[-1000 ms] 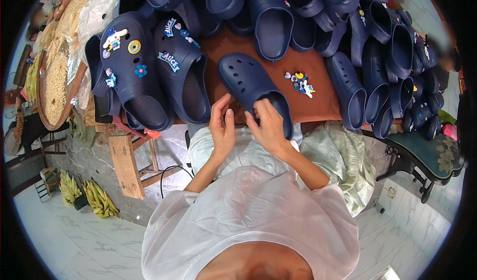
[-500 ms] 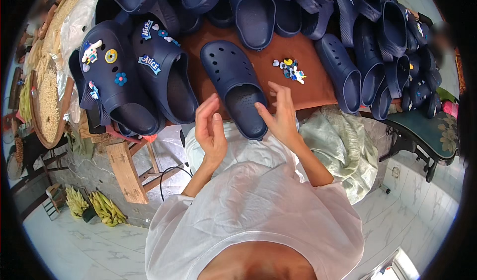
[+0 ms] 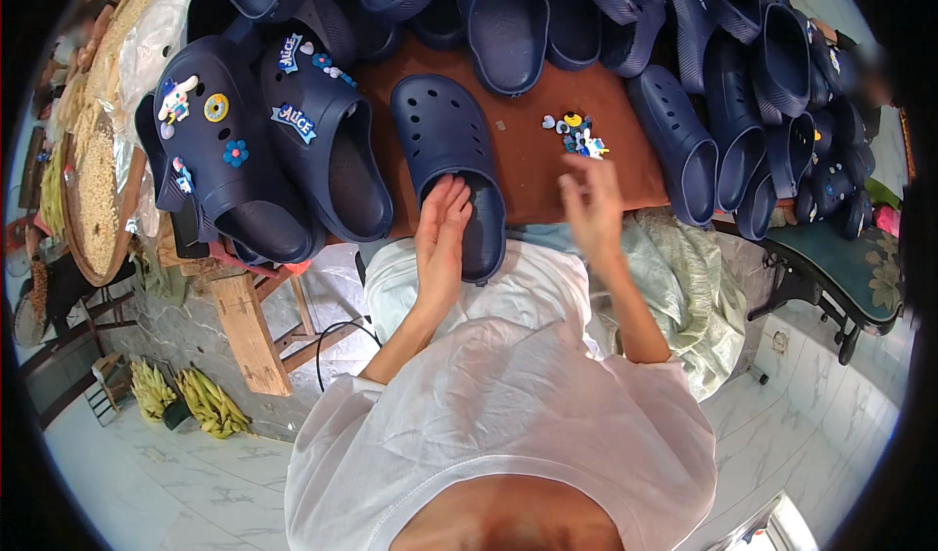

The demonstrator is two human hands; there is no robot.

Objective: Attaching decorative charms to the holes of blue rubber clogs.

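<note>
A plain dark-blue clog (image 3: 445,126) lies in front of me on a brown tabletop (image 3: 532,185), toe pointing away and heel at the near edge. My left hand (image 3: 445,238) rests at its opening, fingers stretched out over the left rim and insole. To the right, my right hand (image 3: 594,209) hovers apart from the clog, slightly blurred, fingers spread and holding nothing I can see. Just beyond its fingertips sits a small pile of colourful shoe charms (image 3: 576,136), with yellow, white, blue and dark pieces.
Left of the plain clog stand clogs decorated with charms (image 3: 210,141). More blue clogs (image 3: 503,38) crowd the back and right side. A wooden stool (image 3: 249,336) stands at lower left, a dark flowered chair seat (image 3: 840,268) at right. Pale cloth (image 3: 684,287) hangs by the table's near edge.
My left hand has moved right and up onto the clog's opening. My right hand has left the clog's side and shifted right, toward the charms. The clog has slid slightly left and turned straighter.
</note>
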